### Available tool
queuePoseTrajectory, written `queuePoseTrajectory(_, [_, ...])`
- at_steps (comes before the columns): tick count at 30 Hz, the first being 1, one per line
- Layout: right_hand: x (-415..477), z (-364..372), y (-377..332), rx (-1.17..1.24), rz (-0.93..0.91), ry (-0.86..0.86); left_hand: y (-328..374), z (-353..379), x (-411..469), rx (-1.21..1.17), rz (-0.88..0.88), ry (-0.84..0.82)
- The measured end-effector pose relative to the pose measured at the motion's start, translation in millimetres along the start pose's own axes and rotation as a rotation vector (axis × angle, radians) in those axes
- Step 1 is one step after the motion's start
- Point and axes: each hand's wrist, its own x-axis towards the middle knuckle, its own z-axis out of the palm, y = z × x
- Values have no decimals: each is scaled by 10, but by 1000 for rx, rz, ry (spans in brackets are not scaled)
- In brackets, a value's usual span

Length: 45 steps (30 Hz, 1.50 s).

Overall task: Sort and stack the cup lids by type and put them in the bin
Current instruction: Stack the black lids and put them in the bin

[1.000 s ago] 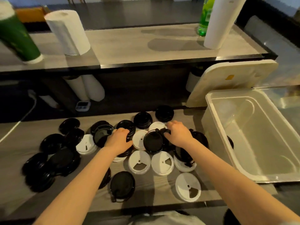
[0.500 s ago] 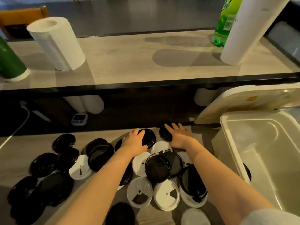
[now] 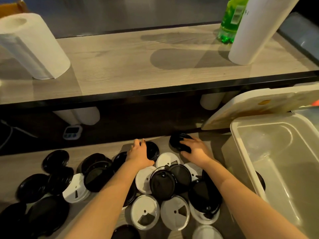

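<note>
Many black and white cup lids lie scattered on the low wooden counter. My left hand grips a black lid at the far edge of the pile. My right hand closes over another black lid further right, near the back of the counter. A white lid lies between my wrists, and a black lid with a flip tab sits just below it. The translucent bin stands open at the right, touching the pile's edge.
The bin's white cover leans behind the bin. A raised shelf above carries two paper towel rolls and a green bottle. A small timer lies under the shelf.
Both hands let go of the flip-tab black lid and reached forward to the two black lids at the back. The camera tilted closer over the counter.
</note>
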Motion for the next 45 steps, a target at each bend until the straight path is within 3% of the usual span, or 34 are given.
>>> queuePoseTrajectory(6, [-130, -59, -58, 155, 20, 241, -17, 17, 19, 8, 12, 32])
queuePoseTrajectory(12, [-279, -160, -171, 536, 122, 325, -51, 18, 3, 0, 25, 17])
queuePoseTrajectory(20, [-452, -200, -270, 1063, 238, 227, -61, -52, 61, -178, -32, -10])
queuePoseTrajectory(25, [-564, -341, -402, 1227, 183, 145, -79, -188, 19, -474, 79, 95])
queuePoseTrajectory(29, [-610, -393, -560, 1202, 108, -31, -26, -403, -217, -760, 147, 219])
queuePoseTrajectory(33, [-652, -402, -755, 1111, 97, -66, 12, -489, -555, -1177, 124, 143])
queuePoseTrajectory(38, [-772, -393, -939, 990, 0, -95, -31, -382, -870, -1486, 53, 94])
queuePoseTrajectory(40, [-827, -388, -1028, 899, -15, -104, -50, -327, -976, -1538, 51, 78])
queuePoseTrajectory(45, [-954, -340, -1176, 694, -40, -55, -139, -255, -1289, -1404, 116, 91])
